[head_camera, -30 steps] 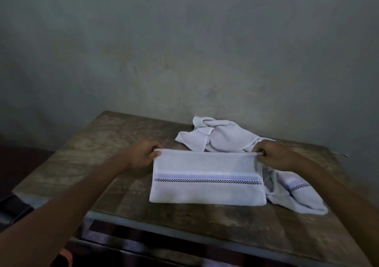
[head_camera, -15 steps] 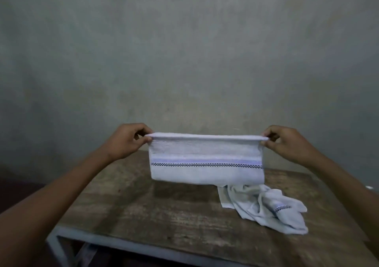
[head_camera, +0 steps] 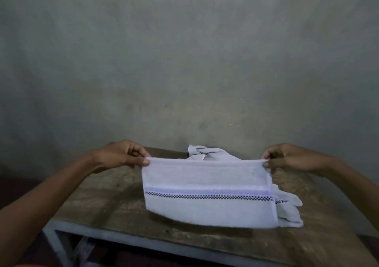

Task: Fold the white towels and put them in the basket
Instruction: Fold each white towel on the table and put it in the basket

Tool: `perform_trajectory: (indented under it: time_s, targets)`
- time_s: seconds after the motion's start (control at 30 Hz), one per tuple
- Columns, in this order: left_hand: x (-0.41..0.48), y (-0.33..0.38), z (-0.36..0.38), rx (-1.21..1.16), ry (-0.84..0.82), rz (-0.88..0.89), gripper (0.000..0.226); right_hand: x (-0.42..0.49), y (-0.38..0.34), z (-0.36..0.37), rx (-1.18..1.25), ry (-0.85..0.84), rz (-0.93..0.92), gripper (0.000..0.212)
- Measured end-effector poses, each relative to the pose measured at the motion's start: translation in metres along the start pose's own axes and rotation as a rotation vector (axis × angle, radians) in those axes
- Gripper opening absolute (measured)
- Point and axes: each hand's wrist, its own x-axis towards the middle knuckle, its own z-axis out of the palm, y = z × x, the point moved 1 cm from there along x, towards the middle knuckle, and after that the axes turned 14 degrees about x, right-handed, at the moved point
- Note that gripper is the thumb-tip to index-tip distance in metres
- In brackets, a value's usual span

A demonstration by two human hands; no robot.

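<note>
Tabletop: worn brown wooden tabletop [head_camera: 106, 201], grey frame beneath.
Held towel: folded white towel [head_camera: 207, 184] with blue and black-checked stripes, hanging over the tabletop.
Second towel: crumpled white towel [head_camera: 289, 215], on the tabletop behind it.
Left hand: left hand [head_camera: 121, 156] pinches its top left corner.
Right hand: right hand [head_camera: 291, 158] pinches its top right corner.

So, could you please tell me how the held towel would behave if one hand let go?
Probably floppy: the towel hangs limp from corners pinched by the left hand and right hand. Likely light, since fingertip pinches carry it. Released, it would probably droop and unfold.
</note>
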Motion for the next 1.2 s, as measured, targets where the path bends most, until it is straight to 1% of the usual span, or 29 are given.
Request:
perform_trajectory:
  time_s: [0.07,0.13,0.17,0.2,0.27,0.33,0.37,0.43,0.47,0.53,0.57,0.63,0.67,0.73,0.8,0.87,0.97,1.03,1.1,1.13,1.2]
  targets:
    - [0.005,-0.01,0.01,0.084,0.037,-0.053,0.045,0.018,0.02,0.01,-0.006,-0.012,0.026,0.003]
    - [0.011,-0.014,0.019,0.201,0.128,-0.082,0.02,0.037,0.037,0.018,0.006,0.058,0.011,0.004]
    - [0.014,-0.014,0.022,0.244,0.19,-0.076,0.011,0.047,0.045,0.022,0.015,0.113,-0.004,0.004]
    - [0.015,-0.011,0.025,0.294,0.251,-0.053,0.007,0.054,0.05,0.026,0.024,0.177,-0.016,0.004]
    - [0.018,-0.012,0.031,0.384,0.38,-0.001,0.009,0.064,0.06,0.035,0.059,0.332,-0.044,0.009]
    - [0.02,-0.028,0.038,0.374,0.49,0.003,0.014,0.069,0.073,0.051,0.0,0.47,-0.128,0.022]
    - [0.02,-0.041,0.046,0.35,0.524,-0.018,0.015,0.068,0.082,0.063,-0.065,0.503,-0.187,0.025]
    - [0.013,-0.072,0.073,0.374,0.516,-0.026,0.011,0.061,0.106,0.091,-0.174,0.518,-0.265,0.026]
    - [0.005,-0.086,0.092,0.389,0.465,0.007,0.004,0.055,0.122,0.107,-0.213,0.513,-0.263,0.026]
    - [-0.014,-0.112,0.131,0.408,0.373,0.058,0.018,0.041,0.154,0.139,-0.295,0.462,-0.248,0.019]
    - [-0.023,-0.123,0.147,0.397,0.351,0.051,0.017,0.035,0.168,0.154,-0.332,0.424,-0.254,0.014]
    - [-0.032,-0.132,0.163,0.358,0.367,0.066,0.011,0.023,0.187,0.176,-0.344,0.399,-0.257,0.009]
    - [-0.031,-0.135,0.165,0.345,0.381,0.097,0.008,0.02,0.19,0.181,-0.343,0.41,-0.249,0.008]
    - [-0.032,-0.137,0.165,0.347,0.359,0.146,0.007,0.015,0.193,0.186,-0.339,0.402,-0.258,0.008]
    - [-0.037,-0.141,0.165,0.371,0.343,0.154,0.012,0.01,0.191,0.189,-0.318,0.371,-0.261,0.015]
    - [-0.042,-0.14,0.167,0.398,0.365,0.109,0.019,0.005,0.185,0.19,-0.294,0.401,-0.238,0.017]
    - [-0.034,-0.12,0.173,0.52,0.503,0.022,0.021,0.015,0.162,0.195,-0.307,0.542,-0.229,0.009]
    - [-0.019,-0.092,0.184,0.603,0.543,0.038,0.027,0.036,0.141,0.204,-0.309,0.586,-0.239,0.014]
    - [0.004,-0.066,0.199,0.629,0.541,0.063,0.039,0.062,0.12,0.217,-0.292,0.562,-0.231,0.024]
    - [0.015,-0.056,0.207,0.639,0.505,0.055,0.048,0.075,0.111,0.224,-0.291,0.539,-0.228,0.032]
    - [0.035,-0.052,0.221,0.684,0.368,-0.025,0.066,0.097,0.104,0.236,-0.335,0.464,-0.168,0.049]
